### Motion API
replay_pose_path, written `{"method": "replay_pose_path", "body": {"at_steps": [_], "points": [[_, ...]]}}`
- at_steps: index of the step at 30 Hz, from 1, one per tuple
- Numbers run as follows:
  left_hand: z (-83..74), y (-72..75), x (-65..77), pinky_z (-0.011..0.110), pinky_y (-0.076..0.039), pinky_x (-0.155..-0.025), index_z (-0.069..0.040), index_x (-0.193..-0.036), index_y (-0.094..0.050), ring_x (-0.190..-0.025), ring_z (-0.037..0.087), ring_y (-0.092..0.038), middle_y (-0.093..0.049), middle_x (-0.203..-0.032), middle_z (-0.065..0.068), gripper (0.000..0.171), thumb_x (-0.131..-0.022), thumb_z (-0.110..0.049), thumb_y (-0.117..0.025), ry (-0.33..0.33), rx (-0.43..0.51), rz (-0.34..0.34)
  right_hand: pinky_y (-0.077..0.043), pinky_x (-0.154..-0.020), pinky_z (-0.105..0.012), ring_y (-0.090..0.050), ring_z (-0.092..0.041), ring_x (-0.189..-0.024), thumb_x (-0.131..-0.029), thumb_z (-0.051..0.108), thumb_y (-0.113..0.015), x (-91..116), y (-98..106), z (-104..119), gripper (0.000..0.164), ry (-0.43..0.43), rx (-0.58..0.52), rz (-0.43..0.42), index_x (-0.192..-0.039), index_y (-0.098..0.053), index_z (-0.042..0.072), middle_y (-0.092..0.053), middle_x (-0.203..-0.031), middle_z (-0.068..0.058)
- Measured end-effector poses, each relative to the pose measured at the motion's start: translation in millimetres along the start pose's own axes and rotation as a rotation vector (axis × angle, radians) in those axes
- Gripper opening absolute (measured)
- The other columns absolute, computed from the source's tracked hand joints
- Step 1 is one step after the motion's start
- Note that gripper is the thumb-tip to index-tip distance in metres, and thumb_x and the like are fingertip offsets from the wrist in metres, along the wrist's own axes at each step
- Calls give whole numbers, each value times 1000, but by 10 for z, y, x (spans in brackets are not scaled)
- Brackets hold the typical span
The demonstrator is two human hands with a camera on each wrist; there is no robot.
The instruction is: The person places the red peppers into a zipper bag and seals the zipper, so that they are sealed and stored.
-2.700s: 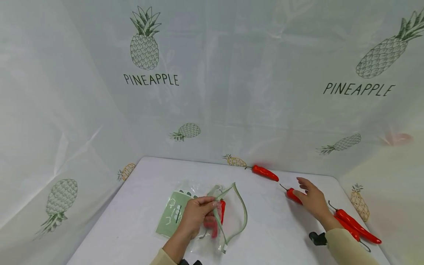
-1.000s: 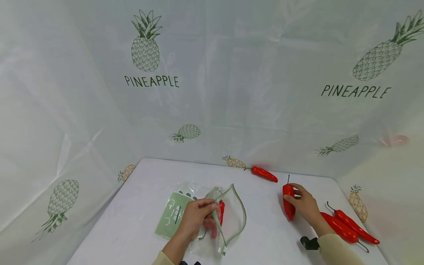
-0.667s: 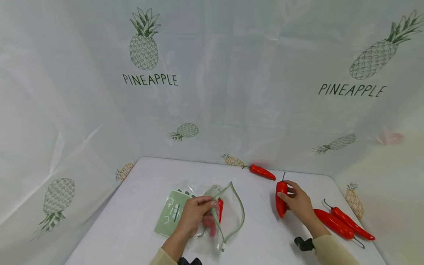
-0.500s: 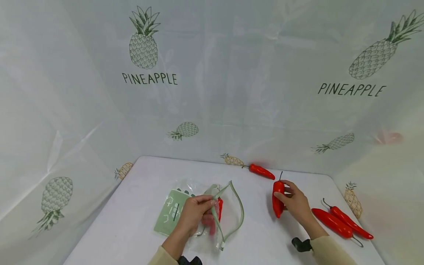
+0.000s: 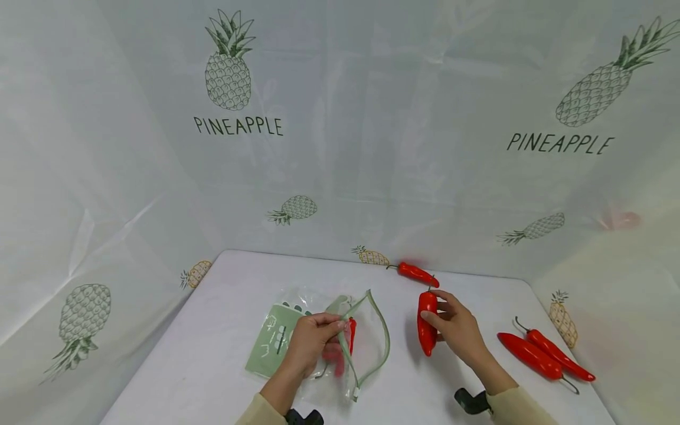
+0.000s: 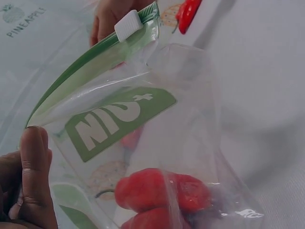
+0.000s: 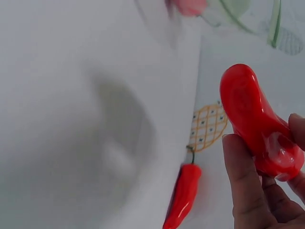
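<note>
My left hand point(image 5: 310, 341) pinches the green rim of a clear zip bag point(image 6: 190, 95), whose mouth gapes toward the right. Red peppers point(image 6: 162, 190) lie inside the bag, seen through its plastic, and a white slider point(image 6: 128, 26) sits on the zip. In my right hand point(image 5: 458, 326) a red chili pepper point(image 5: 427, 323) is gripped between thumb and fingers, stem up, above the table. It is to the right of the bag mouth, apart from it. In the right wrist view the same pepper's rounded tip point(image 7: 238, 86) points away from the fingers.
Another red chili pepper point(image 5: 417, 273) lies at the table's back edge. Two more red peppers, one nearer point(image 5: 531, 355) and one farther right point(image 5: 562, 353), lie side by side at the right. A white sheet point(image 5: 372, 147) printed with pineapples hangs behind the white table point(image 5: 212, 330).
My right hand has picked up the chili pepper from the table, turned it upright and carried it left toward the bag. The left hand keeps its hold on the bag rim.
</note>
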State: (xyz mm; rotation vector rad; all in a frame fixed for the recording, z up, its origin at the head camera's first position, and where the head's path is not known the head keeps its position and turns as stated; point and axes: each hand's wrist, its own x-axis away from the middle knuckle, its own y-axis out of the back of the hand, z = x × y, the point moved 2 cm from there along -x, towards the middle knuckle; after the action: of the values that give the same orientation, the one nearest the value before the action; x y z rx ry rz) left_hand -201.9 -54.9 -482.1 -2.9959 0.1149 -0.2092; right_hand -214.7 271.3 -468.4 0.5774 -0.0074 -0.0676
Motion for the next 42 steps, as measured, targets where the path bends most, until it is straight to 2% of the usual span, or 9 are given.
{"method": "replay_pose_path", "body": {"at_steps": [11, 19, 25, 29, 34, 42], "points": [[-12, 2, -1, 33, -67, -64, 5, -114, -76, -64, 9, -67, -77, -88, 1, 27, -94, -12, -81, 17, -10, -2, -68, -66, -37, -71, -30, -104, -93, 24, -83, 172, -238, 332, 66, 5, -87, 42, -150, -52, 16, -66, -134, -21], [-30, -21, -10, 34, -67, -65, 7, -116, -75, -65, 9, -67, -79, -91, 3, 29, -94, -11, -81, 11, 9, 4, -66, -60, -35, -70, -23, -91, -91, 19, -84, 271, -426, 487, 59, 8, -152, 96, -144, -59, 17, -71, -123, -15], [-60, -36, -19, 30, -67, -65, 8, -117, -74, -66, 9, -70, -80, -96, 7, 31, -94, -11, -80, -15, 23, 18, -66, -58, -37, -70, -22, -87, -89, 21, -86, 328, -568, 598, 60, 25, -163, 182, -143, -60, 13, -72, -118, -16], [-76, -46, -26, 31, -67, -67, 6, -119, -75, -72, 13, -74, -80, -100, 11, 31, -95, -13, -80, -25, -2, 21, -66, -57, -39, -71, -22, -84, -90, 24, -85, 354, -641, 652, 61, 50, -159, 255, -144, -59, 8, -73, -118, -18], [-97, -73, -40, 31, -67, -68, 6, -120, -74, -77, 16, -77, -80, -103, 15, 31, -96, -12, -78, -37, 4, 42, -66, -56, -41, -73, -22, -81, -92, 25, -83, 348, -719, 677, 58, 62, -175, 328, -143, -61, 7, -74, -113, -17], [-155, -132, 13, 28, -66, -64, 5, -119, -76, -69, 12, -71, -78, -96, 8, 31, -94, -13, -81, -36, 6, 39, -66, -56, -41, -73, -21, -79, -92, 25, -82, 287, -799, 740, 58, 60, -148, 375, -141, -61, 4, -74, -110, -15]]}}
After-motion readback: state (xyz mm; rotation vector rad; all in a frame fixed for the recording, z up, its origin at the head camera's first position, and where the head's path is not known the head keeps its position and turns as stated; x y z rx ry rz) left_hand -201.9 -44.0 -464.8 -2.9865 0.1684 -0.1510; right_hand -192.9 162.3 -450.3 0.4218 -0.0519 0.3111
